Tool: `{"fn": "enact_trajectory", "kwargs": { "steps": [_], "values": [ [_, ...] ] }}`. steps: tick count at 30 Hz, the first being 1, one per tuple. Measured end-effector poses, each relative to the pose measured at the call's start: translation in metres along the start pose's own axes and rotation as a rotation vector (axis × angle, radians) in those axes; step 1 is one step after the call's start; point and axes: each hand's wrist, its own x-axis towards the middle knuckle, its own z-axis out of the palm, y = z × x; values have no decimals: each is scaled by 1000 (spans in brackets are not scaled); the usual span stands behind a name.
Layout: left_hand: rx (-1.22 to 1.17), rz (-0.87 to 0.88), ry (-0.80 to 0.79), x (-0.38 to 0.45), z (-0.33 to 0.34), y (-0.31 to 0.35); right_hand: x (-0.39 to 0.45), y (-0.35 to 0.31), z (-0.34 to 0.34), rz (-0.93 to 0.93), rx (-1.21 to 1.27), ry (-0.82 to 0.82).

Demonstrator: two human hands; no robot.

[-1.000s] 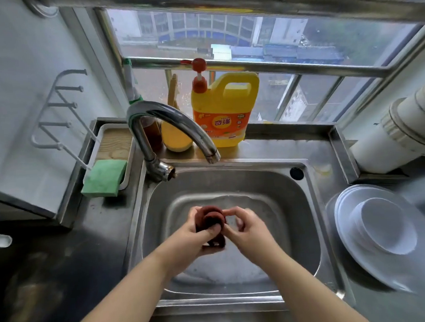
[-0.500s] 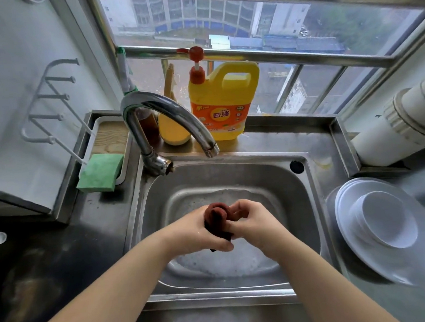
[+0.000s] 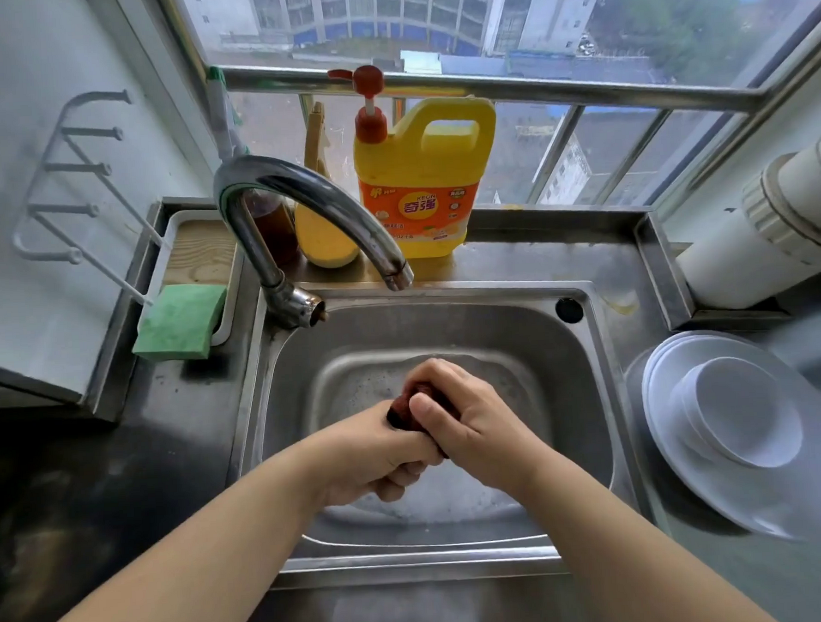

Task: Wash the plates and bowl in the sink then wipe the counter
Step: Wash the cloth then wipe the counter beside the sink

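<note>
Left hand (image 3: 378, 449): over the sink basin, fingers curled round the near end of a dark red cloth (image 3: 407, 404), knuckles touching the right hand.
Right hand (image 3: 473, 420): just right of the left hand, fingers wrapped over the far end of the same cloth, thumb laid across its top.
Cloth: bunched into a tight roll between both hands, mostly hidden by the fingers.
Wall rack (image 3: 66, 180): white wire hooks on the far-left wall.
Sponge (image 3: 181, 321): green, lying on the near edge of a white tray (image 3: 191, 218) at the far left of the surface.
Faucet (image 3: 297, 212): chrome, arched from the sink's far-left corner, spout over the far edge of the basin; no water visible at the outlet.
Detergent bottle (image 3: 420, 180): yellow with a red pump, upright on the ledge behind the sink, beside a smaller yellow container (image 3: 322, 239).
Sink (image 3: 577, 396): stainless steel, basin floor wet with suds under the hands.
Plates (image 3: 727, 488): white, stacked on the surface to the right of the sink.
Bowl (image 3: 741, 410): white, seated on top of the plates, upright.
Pipe (image 3: 759, 236): white, at the far right above the surface.
</note>
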Motion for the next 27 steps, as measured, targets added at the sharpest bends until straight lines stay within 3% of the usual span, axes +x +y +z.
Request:
{"fn": "enact_trajectory", "kwargs": {
  "steps": [6,13,21,23,27],
  "values": [
    [236,28,101,2,6,3,5,0,5,63,69,102],
    [454,63,327,13,10,-2,15,0,7,176,56,107],
    [693,159,473,22,9,-15,27,0,13,430,87,92],
    [694,144,496,23,8,-16,30,3,15,518,110,61],
    [456,126,420,20,6,-22,29,6,11,583,104,29]
  ]
}}
